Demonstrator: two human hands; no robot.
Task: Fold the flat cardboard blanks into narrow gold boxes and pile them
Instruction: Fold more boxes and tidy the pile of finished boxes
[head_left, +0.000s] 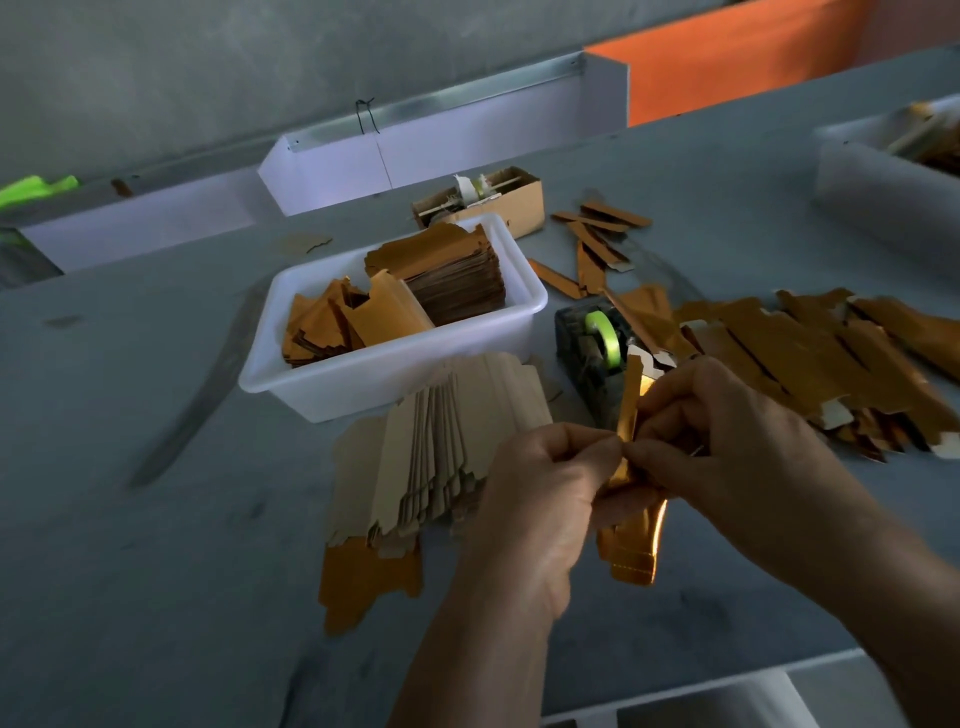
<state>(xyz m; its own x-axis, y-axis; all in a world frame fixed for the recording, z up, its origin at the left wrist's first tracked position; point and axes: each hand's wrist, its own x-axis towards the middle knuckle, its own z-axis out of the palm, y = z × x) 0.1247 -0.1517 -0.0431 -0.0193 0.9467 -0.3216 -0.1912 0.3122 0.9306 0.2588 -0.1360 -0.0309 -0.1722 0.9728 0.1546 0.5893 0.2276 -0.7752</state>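
Note:
Both hands hold one gold blank (635, 540) upright above the grey table (156, 545), partly folded into a narrow shape. My left hand (540, 499) pinches its middle from the left. My right hand (727, 431) pinches it from the right. Its white-backed top flap sticks up by the tape dispenser. A fanned stack of flat blanks (431, 457), plain side up, lies just left of my hands. A pile of folded gold boxes (810, 358) spreads across the table to the right.
A white tub (395, 374) with several gold blanks stands behind the stack. A tape dispenser (592, 348) with green tape sits beside it. A small cardboard box (519, 202) and loose gold strips (597, 244) lie further back. Another white bin (878, 176) is far right.

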